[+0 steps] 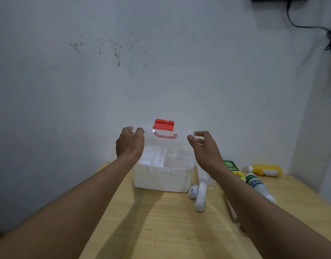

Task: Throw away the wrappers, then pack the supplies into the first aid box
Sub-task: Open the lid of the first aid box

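Note:
A white first aid box point(162, 177) stands on the wooden table point(161, 230). Its clear lid point(167, 144), with a red latch point(163, 124) and a red handle, is raised above the box. My left hand point(130, 143) grips the lid's left edge and my right hand point(205, 150) pinches its right edge. The box's inner tray shows divided compartments. To the right of the box lie two white gauze rolls point(199, 196), a green and yellow carton point(233, 168), a white bottle with a green label point(257, 185) and a yellow bottle point(264, 170).
The table stands against a stained white wall, with a corner at the right. A black cable point(329, 37) hangs on the wall at the top right. A thin white item point(231, 208) lies partly hidden under my right forearm.

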`<state>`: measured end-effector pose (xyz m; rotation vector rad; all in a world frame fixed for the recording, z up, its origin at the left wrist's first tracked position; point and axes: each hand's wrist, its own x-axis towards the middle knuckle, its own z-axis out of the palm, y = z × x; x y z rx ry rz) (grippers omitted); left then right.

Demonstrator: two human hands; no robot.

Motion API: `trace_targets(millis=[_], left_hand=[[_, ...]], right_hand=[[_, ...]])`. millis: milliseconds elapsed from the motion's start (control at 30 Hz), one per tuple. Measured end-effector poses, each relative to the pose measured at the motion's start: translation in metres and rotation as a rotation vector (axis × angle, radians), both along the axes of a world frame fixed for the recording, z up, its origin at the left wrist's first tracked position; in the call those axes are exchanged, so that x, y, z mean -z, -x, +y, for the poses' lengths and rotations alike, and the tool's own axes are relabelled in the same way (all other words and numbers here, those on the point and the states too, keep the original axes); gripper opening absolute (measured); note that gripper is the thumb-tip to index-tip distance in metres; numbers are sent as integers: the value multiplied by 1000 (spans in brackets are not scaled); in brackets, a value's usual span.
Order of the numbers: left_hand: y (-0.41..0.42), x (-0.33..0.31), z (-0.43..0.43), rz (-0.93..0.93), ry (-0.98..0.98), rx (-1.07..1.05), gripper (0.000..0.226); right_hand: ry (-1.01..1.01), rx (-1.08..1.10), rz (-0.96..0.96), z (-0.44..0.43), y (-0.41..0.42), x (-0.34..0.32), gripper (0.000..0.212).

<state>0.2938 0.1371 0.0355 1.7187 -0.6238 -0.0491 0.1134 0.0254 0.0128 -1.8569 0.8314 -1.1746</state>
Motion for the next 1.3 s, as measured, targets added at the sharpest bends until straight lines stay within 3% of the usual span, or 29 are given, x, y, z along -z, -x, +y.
trace_targets(millis=[67,333,467,700,967,1300], left_hand=[[-9,-5,-2,23,23,40,49],[-28,-8,-15,99,103,283,69],[-35,-8,-21,115,28,303,80],[-39,-10,-27,119,-28,274,73],[-36,-4,-31,90,-70,274,70],[-37,1,-34,24,-96,258,80]], right_hand=[[-17,-61,13,-1,-2,-7,41],[-62,-145,139,-13,-12,-9,80],[-108,-169,155,-19,-15,-9,77],[-151,-222,222,-29,-19,-15,87],[-200,-217,218,-34,-16,-4,83],[-170,-198,339,-31,-18,-8,87]])
